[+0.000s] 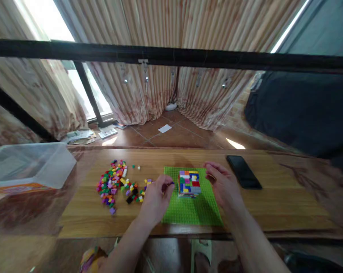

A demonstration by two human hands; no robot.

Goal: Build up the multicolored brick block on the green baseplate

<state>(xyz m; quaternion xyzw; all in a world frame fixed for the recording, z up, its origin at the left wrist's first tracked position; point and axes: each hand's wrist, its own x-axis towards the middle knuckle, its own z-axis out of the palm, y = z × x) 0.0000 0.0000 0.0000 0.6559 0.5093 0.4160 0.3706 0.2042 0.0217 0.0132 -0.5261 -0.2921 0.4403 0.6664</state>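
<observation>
A block of stacked toy bricks (189, 182) in many colours stands on a green studded baseplate (192, 214). To its left, my left hand (156, 197) is closed in a pinch on a small dark purple or blue toy brick (171, 184), just over the baseplate's left edge. My right hand (225, 184) hovers at the baseplate's right side, its fingers loosely curled with thumb and forefinger apart. I make out no brick in it. Neither hand touches the stack.
Loose toy bricks (111, 182) lie heaped on the wooden table (282, 204), left of the baseplate. A black phone (243, 171) rests to the right. Beyond the table's left end is a clear plastic bin (32, 163). A dark metal bar (188, 57) crosses behind the table.
</observation>
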